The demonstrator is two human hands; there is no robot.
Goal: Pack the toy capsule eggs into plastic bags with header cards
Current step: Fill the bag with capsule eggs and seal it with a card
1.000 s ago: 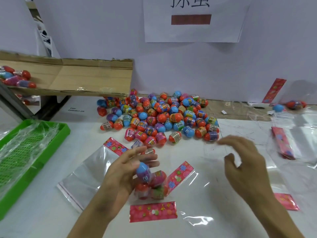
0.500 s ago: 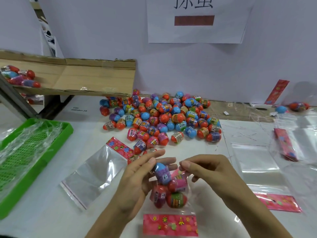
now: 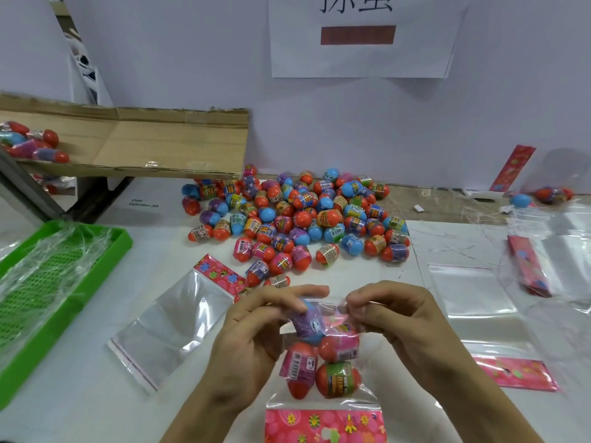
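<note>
pink flowered header card point(image 3: 324, 425): cut off by bottom edge | white wall sheet with black characters point(image 3: 361, 36): top cut off | capsule egg labels: too small to read

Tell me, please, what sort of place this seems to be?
Probably a hand-packing bench in a small workshop: a heap of capsule eggs, loose empty bags, and a cardboard chute holding packed bags.

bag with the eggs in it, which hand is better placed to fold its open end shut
Right, probably. The right hand already pinches the bag at its open end, while the left hand steadies the purple egg there.
</note>
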